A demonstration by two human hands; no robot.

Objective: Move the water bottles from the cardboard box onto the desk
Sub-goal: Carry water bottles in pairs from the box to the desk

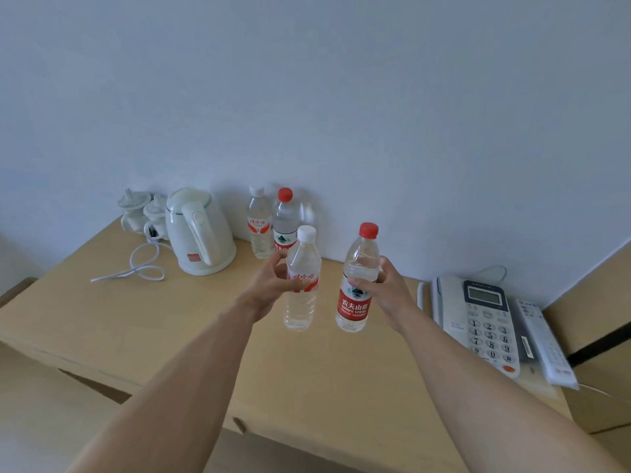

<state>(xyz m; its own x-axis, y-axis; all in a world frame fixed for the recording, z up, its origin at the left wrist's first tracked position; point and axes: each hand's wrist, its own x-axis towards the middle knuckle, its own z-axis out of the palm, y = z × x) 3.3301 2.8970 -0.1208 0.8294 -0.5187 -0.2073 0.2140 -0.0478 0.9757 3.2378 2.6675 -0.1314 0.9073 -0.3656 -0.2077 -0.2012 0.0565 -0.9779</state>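
Note:
My left hand (pixel 273 285) grips a clear water bottle with a white cap (pixel 302 295) upright above the light wooden desk (pixel 191 322). My right hand (pixel 386 291) grips a water bottle with a red cap and red label (pixel 355 308), also upright and off the desk. Two more bottles stand at the back against the wall: a white-capped one (pixel 259 223) and a red-capped one (pixel 285 220). No cardboard box is in view.
A white electric kettle (pixel 198 233) with a loose cord (pixel 140 264) stands at the back left, beside white lidded cups (pixel 140 209). A grey desk telephone (pixel 481 319) and a remote control (pixel 546 343) lie at the right. The desk's front edge runs below my forearms.

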